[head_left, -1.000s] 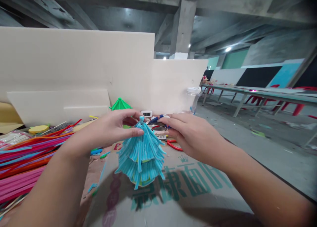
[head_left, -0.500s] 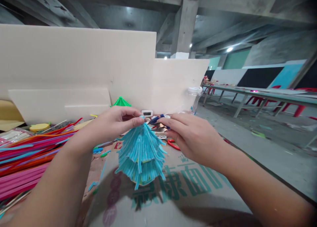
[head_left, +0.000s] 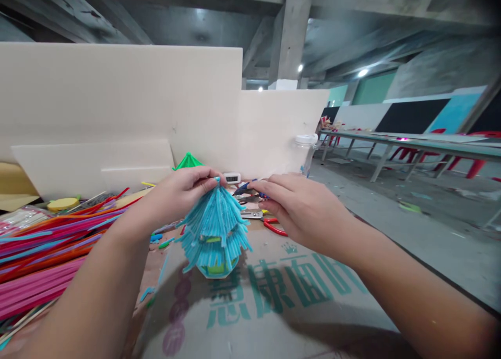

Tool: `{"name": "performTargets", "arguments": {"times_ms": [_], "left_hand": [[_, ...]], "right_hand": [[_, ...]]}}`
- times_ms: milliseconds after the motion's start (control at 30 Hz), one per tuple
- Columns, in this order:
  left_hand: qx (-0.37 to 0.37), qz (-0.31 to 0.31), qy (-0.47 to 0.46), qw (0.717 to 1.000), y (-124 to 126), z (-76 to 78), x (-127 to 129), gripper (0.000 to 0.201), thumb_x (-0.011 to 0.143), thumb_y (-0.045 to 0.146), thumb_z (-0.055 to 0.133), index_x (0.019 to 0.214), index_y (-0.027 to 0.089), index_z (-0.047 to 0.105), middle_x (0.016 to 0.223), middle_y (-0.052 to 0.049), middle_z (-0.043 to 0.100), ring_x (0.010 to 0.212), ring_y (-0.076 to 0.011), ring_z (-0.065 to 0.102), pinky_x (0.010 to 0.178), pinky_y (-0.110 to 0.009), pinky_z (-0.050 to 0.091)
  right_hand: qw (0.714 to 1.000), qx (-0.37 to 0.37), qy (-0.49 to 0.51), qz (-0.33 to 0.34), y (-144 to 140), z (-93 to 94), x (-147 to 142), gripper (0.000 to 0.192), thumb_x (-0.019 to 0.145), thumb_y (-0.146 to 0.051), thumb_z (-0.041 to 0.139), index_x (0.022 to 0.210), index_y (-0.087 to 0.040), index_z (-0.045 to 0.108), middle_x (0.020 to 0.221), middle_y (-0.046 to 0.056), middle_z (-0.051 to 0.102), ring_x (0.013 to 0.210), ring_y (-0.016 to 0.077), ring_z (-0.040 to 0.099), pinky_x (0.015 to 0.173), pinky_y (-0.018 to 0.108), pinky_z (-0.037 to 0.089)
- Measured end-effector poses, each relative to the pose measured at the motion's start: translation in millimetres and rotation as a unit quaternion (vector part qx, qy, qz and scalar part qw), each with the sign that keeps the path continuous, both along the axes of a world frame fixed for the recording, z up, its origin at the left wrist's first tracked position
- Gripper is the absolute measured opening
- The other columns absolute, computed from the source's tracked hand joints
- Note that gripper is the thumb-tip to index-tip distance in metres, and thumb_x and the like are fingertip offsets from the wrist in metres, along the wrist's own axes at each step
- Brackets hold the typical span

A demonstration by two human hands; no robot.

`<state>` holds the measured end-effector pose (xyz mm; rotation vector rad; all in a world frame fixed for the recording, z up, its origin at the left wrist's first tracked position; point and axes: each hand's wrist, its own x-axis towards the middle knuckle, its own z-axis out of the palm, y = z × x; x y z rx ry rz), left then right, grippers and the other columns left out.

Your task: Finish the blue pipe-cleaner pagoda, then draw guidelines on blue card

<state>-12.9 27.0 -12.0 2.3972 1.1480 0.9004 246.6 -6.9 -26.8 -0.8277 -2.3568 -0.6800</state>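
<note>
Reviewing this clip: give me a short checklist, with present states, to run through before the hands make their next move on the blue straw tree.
1. Left hand pinches the top of the blue straw tree: ok.
2. Tree upright on the printed cardboard: ok.
3. Right hand free of the tree: ok, it is beside it, apart.
4. Whether the right hand holds a tool: cannot tell; its fingertips are by the blue pen.
5. Red-handled scissors clear of the tree: ok.
6. Straw pile within view on the left: ok.
</note>
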Motion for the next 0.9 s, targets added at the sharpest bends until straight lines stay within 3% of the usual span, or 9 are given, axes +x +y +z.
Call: {"name": "performTargets", "arguments": {"times_ms": [200,333,433,633,900], "left_hand": [[-0.055,-0.009,-0.04,0.998,-2.1,2.3,-3.3,0.036,0.092,0.052,0.058,0.109,0.023,0.07,0.101,-0.002,0.073,0.09,-0.019,0.065,0.072,-0.026,0.048],[-0.059,0.016,-0.081,0.995,-2.1,3.5,-3.4,0.034,0.088,0.051,0.065,0.104,0.021,0.07,0.094,-0.002,0.074,0.086,-0.018,0.065,0.069,-0.026,0.048],[-0.083,-0.001,-0.094,0.992,-2.8,4.4,-2.6,0.026,0.089,0.043,0.066,0.099,0.02,0.072,0.091,-0.002,0.074,0.082,-0.0163,0.066,0.066,-0.024,0.048],[-0.156,-0.063,-0.124,0.978,-2.6,3.9,-9.3,0.035,0.09,0.041,0.066,0.12,0.023,0.068,0.109,-0.004,0.075,0.093,-0.0182,0.068,0.074,-0.026,0.052],[-0.082,-0.024,-0.13,0.988,4.8,-1.4,-7.4,0.032,0.091,0.047,0.061,0.096,0.017,0.071,0.097,-0.005,0.075,0.082,-0.0174,0.066,0.069,-0.025,0.05]], "right_hand": [[1.0,-0.017,-0.005,0.006,-0.9,-2.0,-2.2,0.031,0.1,-0.021,0.044,0.124,-0.012,0.062,0.114,0.015,0.07,0.097,0.027,0.067,0.076,0.039,0.052],[0.999,-0.024,-0.004,0.021,-0.6,-3.1,-3.5,0.032,0.1,-0.022,0.044,0.127,-0.014,0.06,0.117,0.014,0.07,0.101,0.0273,0.067,0.081,0.041,0.052],[1.0,-0.02,-0.003,0.016,0.3,-3.8,-4.3,0.032,0.101,-0.026,0.044,0.126,-0.013,0.06,0.115,0.015,0.071,0.098,0.0282,0.068,0.08,0.043,0.053],[1.0,-0.012,0.002,0.013,-0.3,-5.7,-5.9,0.03,0.101,-0.025,0.043,0.121,-0.014,0.062,0.112,0.015,0.072,0.095,0.0278,0.069,0.08,0.043,0.054],[1.0,-0.025,-0.009,0.003,6.1,0.2,0.5,0.03,0.099,-0.019,0.044,0.12,-0.013,0.064,0.114,0.016,0.071,0.099,0.0278,0.068,0.082,0.041,0.053]]}}
